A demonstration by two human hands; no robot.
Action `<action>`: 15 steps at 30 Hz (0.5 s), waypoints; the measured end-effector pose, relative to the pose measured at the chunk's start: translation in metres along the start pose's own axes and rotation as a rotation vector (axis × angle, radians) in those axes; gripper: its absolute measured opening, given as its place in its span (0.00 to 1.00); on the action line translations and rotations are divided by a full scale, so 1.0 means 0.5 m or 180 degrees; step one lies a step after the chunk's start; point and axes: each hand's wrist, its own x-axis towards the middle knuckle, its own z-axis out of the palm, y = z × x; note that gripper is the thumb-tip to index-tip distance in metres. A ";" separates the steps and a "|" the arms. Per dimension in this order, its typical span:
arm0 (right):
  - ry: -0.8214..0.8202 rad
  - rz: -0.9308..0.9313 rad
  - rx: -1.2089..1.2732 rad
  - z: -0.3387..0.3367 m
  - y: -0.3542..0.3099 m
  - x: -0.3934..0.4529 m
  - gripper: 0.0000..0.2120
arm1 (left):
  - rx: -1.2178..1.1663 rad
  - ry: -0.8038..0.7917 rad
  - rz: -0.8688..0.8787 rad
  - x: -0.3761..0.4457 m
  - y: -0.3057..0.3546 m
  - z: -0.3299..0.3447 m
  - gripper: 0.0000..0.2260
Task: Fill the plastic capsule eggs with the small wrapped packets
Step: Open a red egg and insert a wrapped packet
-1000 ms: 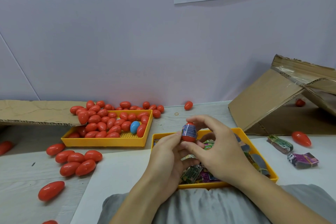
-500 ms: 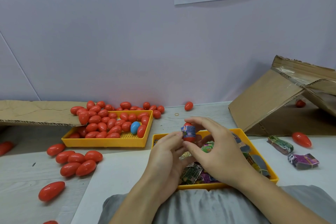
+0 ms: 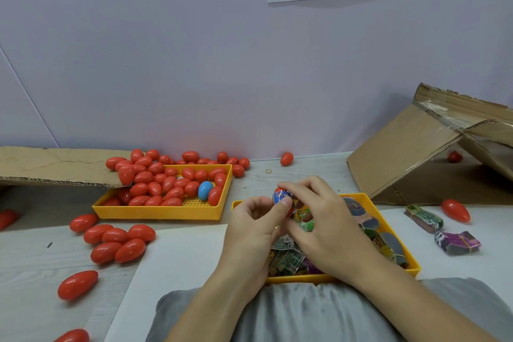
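head view: I see both hands over the near tray [image 3: 388, 219], working one egg [image 3: 280, 192].
left hand [image 3: 255, 227]: fingers curled, thumb pressing a blue packet [image 3: 281, 199] against the egg.
right hand [image 3: 324, 230]: curled round the egg's far side, pinching it.
egg state: can't tell whether it's open or which half is which; hidden by fingers.
step: seating packet, I'd say.
how: fold packet tight, push fully in before closing, keep halves aligned.
stock: more eggs in far tray [image 3: 194, 209], packets in near tray.
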 end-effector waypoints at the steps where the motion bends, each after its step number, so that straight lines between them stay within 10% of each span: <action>1: 0.0042 0.0019 -0.0019 0.001 -0.002 0.000 0.22 | 0.0042 -0.0020 0.0051 -0.001 -0.001 -0.003 0.07; 8: 0.0276 0.0813 0.0367 0.007 0.009 0.003 0.18 | 0.0492 -0.0246 0.0239 0.003 -0.013 -0.005 0.21; 15: 0.0901 0.2076 0.2120 -0.046 0.026 0.049 0.07 | 0.0671 0.0027 0.0010 0.021 -0.028 -0.003 0.07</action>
